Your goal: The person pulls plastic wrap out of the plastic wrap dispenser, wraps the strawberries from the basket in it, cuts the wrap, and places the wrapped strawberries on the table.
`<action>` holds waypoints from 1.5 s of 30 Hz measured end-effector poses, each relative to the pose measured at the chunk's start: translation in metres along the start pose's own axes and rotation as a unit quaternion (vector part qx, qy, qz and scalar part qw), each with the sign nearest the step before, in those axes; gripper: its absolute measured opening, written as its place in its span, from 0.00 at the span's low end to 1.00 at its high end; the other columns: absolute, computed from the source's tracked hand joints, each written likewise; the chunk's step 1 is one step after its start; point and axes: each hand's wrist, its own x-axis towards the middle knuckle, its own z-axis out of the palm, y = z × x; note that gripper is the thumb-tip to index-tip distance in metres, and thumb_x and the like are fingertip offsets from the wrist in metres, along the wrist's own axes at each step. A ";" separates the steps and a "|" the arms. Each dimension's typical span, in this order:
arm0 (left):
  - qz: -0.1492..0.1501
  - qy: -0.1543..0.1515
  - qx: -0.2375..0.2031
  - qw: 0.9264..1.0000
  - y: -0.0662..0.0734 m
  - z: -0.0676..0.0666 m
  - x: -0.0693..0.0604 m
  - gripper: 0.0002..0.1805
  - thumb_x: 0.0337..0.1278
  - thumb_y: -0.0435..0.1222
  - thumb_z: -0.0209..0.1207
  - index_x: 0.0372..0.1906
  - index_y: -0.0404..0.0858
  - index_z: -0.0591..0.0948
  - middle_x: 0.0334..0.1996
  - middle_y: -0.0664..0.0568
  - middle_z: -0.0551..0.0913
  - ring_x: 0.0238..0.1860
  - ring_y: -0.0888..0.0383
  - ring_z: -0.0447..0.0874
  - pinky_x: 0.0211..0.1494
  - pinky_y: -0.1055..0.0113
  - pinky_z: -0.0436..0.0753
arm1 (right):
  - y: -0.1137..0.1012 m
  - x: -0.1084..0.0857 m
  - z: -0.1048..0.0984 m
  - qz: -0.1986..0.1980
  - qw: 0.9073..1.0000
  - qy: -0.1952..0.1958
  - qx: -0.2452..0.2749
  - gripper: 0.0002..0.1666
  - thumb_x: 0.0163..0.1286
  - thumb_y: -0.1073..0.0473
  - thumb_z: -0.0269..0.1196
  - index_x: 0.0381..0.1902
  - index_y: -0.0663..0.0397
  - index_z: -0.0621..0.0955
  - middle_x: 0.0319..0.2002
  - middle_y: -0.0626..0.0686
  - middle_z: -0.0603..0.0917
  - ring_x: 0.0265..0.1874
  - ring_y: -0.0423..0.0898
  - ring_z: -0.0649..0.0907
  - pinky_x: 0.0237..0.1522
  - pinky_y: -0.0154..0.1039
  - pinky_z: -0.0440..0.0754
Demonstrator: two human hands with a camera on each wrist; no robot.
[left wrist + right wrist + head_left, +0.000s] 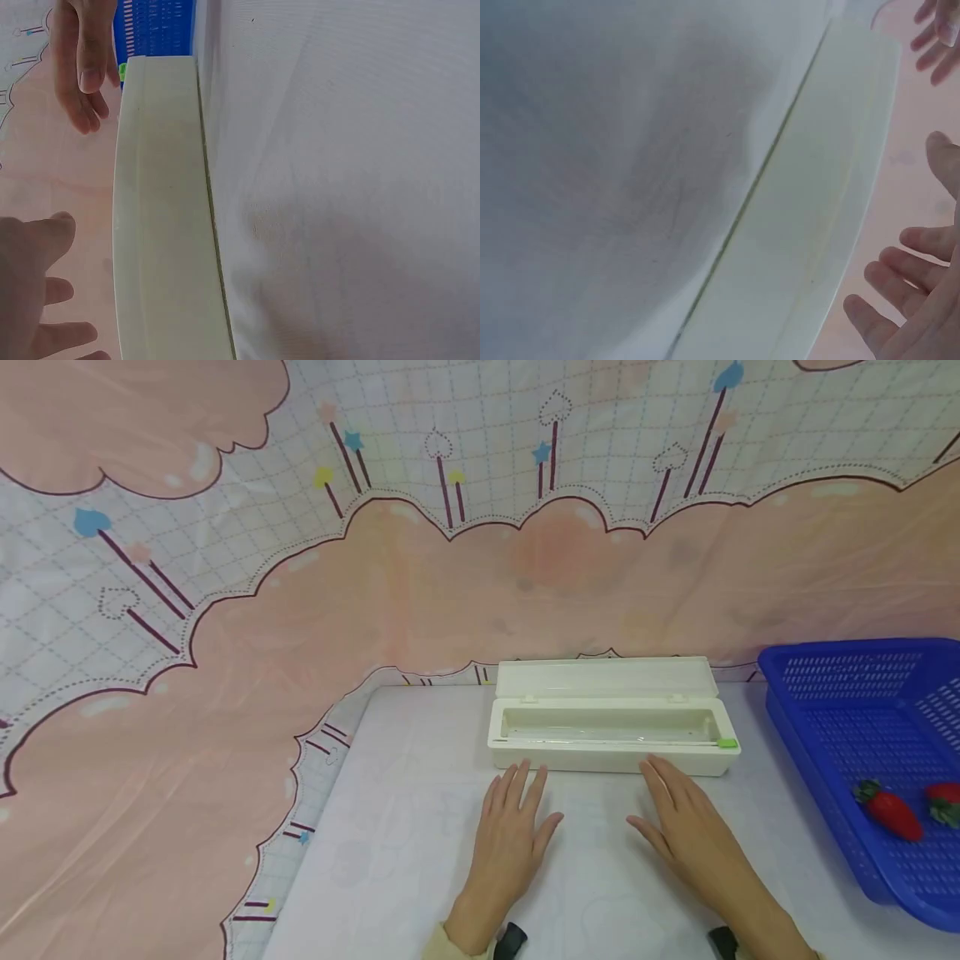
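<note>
A long white box (611, 759), which looks like a cling film dispenser, lies crosswise on the white table. Its hinged lid (607, 678) stands raised at the back. A small green slider (727, 743) sits at the right end of its front edge. My left hand (508, 839) is just in front of the box's left part, fingers straight and spread. Near the right part, my right hand (693, 839) has its fingers extended and thumb apart. Neither hand holds anything. Whether the fingertips touch the box, I cannot tell. Both wrist views show the box's front wall (169, 202).
A blue plastic basket (832, 810) stands to the right of the box. In it lie a red strawberry (894, 815) and another strawberry (943, 802), partly cut off by the frame edge. A patterned pink and white cloth (465, 593) hangs behind the table (390, 827).
</note>
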 end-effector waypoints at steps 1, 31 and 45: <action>0.002 0.003 -0.002 1.000 0.000 0.000 0.001 0.31 0.67 0.50 0.57 0.70 0.41 0.70 0.68 0.43 0.71 0.69 0.46 0.68 0.72 0.51 0.67 | 0.000 0.001 0.000 0.001 1.000 -0.002 0.001 0.42 0.77 0.37 0.50 0.70 0.67 0.64 0.68 0.65 0.67 0.66 0.62 0.69 0.65 0.57 0.67; 0.020 0.052 -0.051 0.997 -0.003 0.004 0.041 0.20 0.66 0.41 0.62 0.58 0.37 0.78 0.55 0.48 0.80 0.58 0.52 0.78 0.63 0.59 0.76 | 0.010 0.036 0.000 -0.047 0.998 0.043 0.027 0.32 0.69 0.52 0.65 0.62 0.68 0.72 0.56 0.65 0.77 0.55 0.61 0.77 0.55 0.57 0.76; 0.024 0.036 -0.037 0.998 -0.012 0.008 0.062 0.18 0.66 0.41 0.61 0.56 0.37 0.80 0.49 0.49 0.83 0.55 0.52 0.79 0.61 0.60 0.77 | 0.025 0.052 -0.006 -0.023 0.999 0.021 0.020 0.32 0.60 0.63 0.71 0.60 0.70 0.74 0.54 0.66 0.79 0.55 0.63 0.79 0.55 0.59 0.78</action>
